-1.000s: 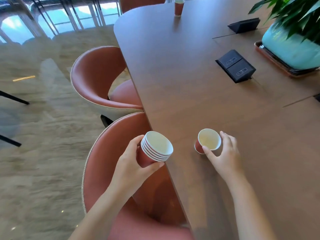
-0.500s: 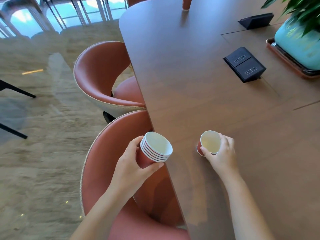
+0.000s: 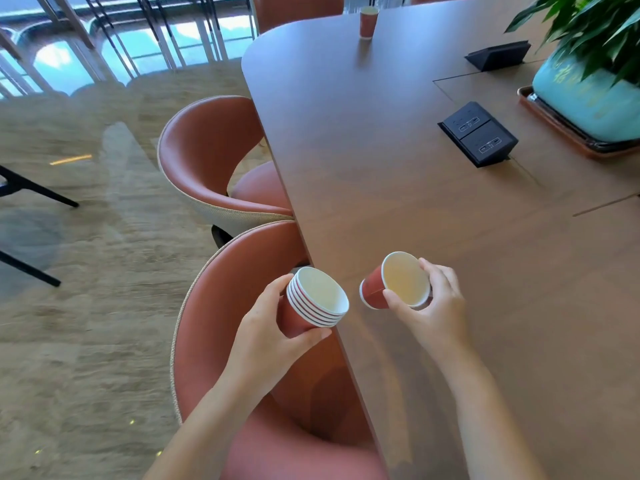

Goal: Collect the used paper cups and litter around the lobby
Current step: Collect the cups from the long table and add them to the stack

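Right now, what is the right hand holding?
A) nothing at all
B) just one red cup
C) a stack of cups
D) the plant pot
B: the right hand grips a single tilted red cup, while the stack of cups sits in the left hand.
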`<state>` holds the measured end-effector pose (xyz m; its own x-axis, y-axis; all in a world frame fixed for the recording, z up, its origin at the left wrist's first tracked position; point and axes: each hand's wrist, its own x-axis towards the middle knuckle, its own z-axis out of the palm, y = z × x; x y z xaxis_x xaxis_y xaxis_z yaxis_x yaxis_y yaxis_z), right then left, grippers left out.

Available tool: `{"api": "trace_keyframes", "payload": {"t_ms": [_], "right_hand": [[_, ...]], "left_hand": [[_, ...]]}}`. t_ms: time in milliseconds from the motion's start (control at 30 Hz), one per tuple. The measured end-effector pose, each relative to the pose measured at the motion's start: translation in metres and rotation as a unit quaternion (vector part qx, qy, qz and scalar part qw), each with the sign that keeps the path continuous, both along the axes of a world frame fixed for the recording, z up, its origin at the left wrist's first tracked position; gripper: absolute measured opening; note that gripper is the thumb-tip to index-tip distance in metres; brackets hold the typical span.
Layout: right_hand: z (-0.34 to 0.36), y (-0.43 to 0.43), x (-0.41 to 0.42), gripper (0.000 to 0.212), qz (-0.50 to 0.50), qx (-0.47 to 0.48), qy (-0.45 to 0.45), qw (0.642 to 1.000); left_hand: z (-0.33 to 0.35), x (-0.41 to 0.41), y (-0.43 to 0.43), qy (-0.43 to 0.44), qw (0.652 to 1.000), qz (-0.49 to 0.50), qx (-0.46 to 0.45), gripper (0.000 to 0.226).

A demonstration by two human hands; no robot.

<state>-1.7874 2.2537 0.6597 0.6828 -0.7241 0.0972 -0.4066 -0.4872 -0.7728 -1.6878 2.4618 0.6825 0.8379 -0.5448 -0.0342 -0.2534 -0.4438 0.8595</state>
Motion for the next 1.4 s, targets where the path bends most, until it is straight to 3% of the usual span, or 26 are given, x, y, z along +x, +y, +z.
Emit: {"api": "trace_keyframes", "payload": {"t_ms": [500,867,1400], "right_hand": [[0.057,0.043,-0.012,0.075,0.077,0.017,-0.126,0.989],[0.069,0.055,-0.014,0.071,0.160,0.073,-0.098,0.979],[0.059,0.054,-0.008,0.070,0.212,0.189,-0.044,0.958]], "left_hand": [[0.011,-0.010,0.016,-0.111,0.993,-0.015,0.043,0.082],[0.019,-0.015,0.013,-0.159,0.986,-0.049,0.030,0.083],[0.027,-0.016,0.010,-0.117,0.990,-0.077,0.015,0.082]]}}
